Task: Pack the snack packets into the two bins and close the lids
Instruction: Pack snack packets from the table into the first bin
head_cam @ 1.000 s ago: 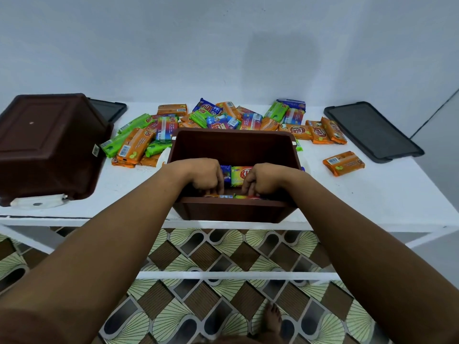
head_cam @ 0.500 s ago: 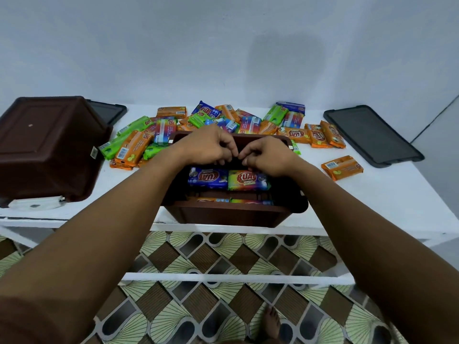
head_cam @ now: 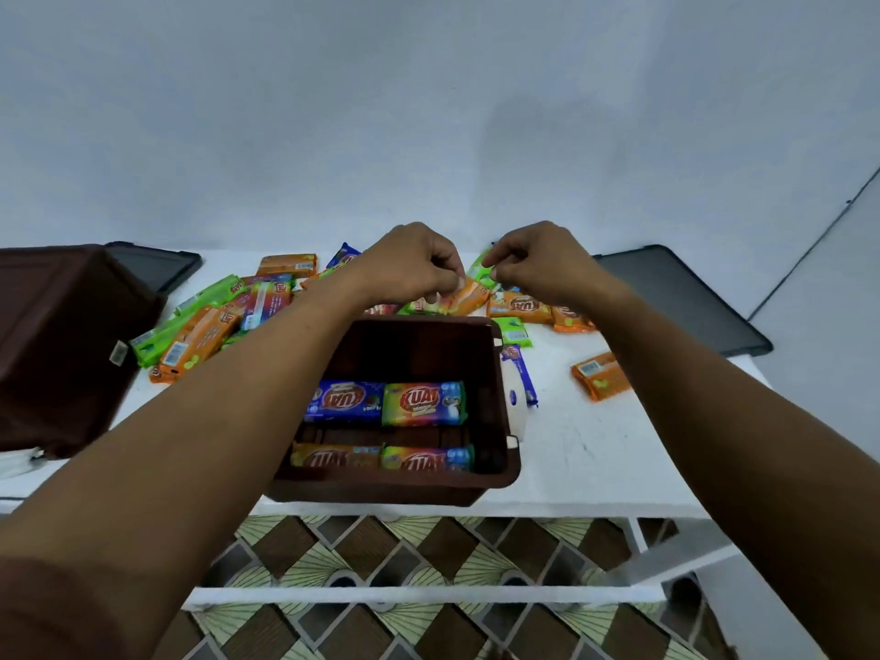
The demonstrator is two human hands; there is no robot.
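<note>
Rectangular brown plastic bin (head_cam: 505, 471), open on the white surface (head_cam: 595, 450), contains four glossy foil packets (head_cam: 424, 403) in two rows. Beyond it, left hand (head_cam: 414, 266) pinches an orange packet (head_cam: 472, 296); right hand (head_cam: 535, 266) pinches a green packet (head_cam: 480, 268).

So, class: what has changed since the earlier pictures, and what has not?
Both grips left the open bin for the pile behind it: left grip pinches an orange packet, right grip a green packet. Packets in the bin, upturned bin and lids stayed put.
</note>
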